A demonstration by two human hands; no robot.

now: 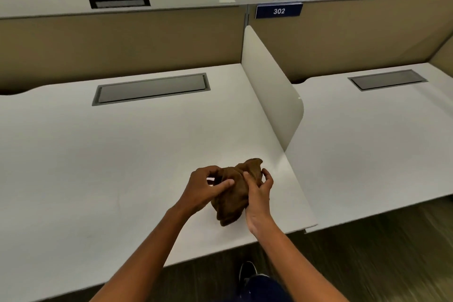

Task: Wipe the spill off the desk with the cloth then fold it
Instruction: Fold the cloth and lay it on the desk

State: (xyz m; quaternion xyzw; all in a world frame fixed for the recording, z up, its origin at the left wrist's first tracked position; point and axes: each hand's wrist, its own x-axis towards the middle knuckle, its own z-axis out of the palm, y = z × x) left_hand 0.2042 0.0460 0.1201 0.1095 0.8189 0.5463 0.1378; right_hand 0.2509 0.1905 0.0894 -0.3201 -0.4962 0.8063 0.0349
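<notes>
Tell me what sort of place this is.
Probably a shared study room or open office with numbered carrels. A white desk is split from its neighbour by a divider panel, a blue sign reads 302, and a cable hatch sits flush in the desktop.

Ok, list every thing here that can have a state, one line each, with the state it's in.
brown cloth: bunched, not folded, gripped by both hands above the desk
left hand: closed on the cloth's left side
right hand: closed on the cloth's right side
desk: no spill visible
cable hatch: lid shut, flush with the desk
neighbouring desk's hatch: shut
</notes>
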